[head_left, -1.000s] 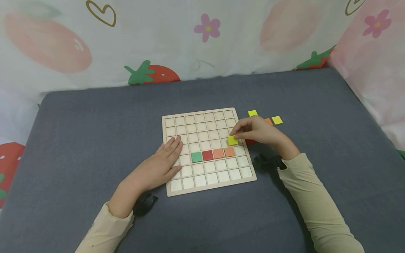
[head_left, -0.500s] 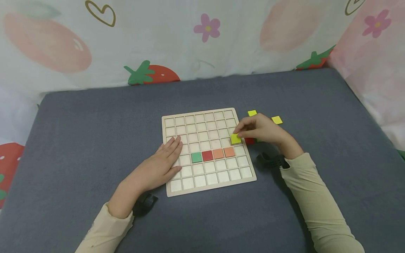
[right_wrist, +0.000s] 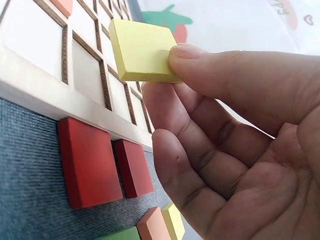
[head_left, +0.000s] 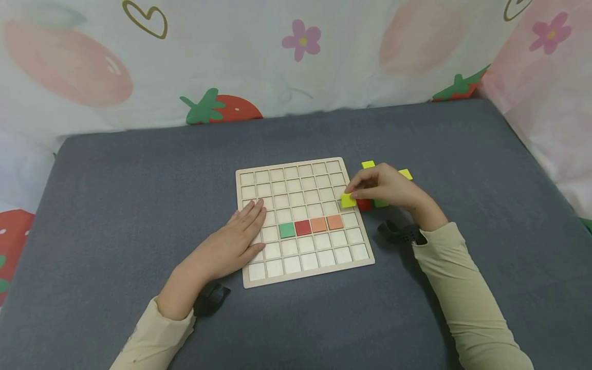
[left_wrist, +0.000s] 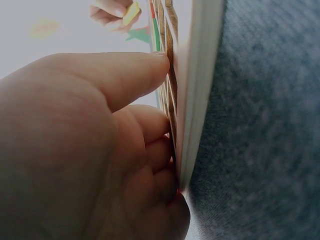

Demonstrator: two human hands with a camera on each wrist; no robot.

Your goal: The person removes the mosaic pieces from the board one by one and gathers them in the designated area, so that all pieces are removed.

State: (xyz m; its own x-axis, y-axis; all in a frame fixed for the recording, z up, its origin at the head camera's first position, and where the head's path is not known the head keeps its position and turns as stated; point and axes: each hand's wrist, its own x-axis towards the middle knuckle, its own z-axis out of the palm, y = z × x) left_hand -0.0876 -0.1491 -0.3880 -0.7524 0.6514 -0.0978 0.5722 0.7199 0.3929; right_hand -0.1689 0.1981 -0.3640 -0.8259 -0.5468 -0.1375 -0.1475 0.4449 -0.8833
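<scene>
A light wooden grid board (head_left: 309, 261) lies on the table, slightly turned. One row of it carries a green tile (head_left: 287, 229), a red tile (head_left: 302, 227) and two orange tiles (head_left: 327, 223), side by side. My left hand (head_left: 231, 240) rests on the board's left side, fingers stretched out. Between thumb and fingers my right hand (head_left: 390, 189) pinches a square yellow tile (right_wrist: 142, 51), held above the board's right edge. In the right wrist view the tile is raised clear of the cells and tilted.
Right of the board lie loose tiles: two red tiles (right_wrist: 92, 164), a green tile (head_left: 381, 203), an orange tile (right_wrist: 154, 225) and yellow tiles (head_left: 368, 164), partly hidden by my right hand. Grey cloth (head_left: 152, 205) covers the table; a printed curtain (head_left: 342, 67) hangs behind.
My right hand has moved a little to the right and away from me, carrying the yellow tile toward the board's right edge. My left hand has stayed in place.
</scene>
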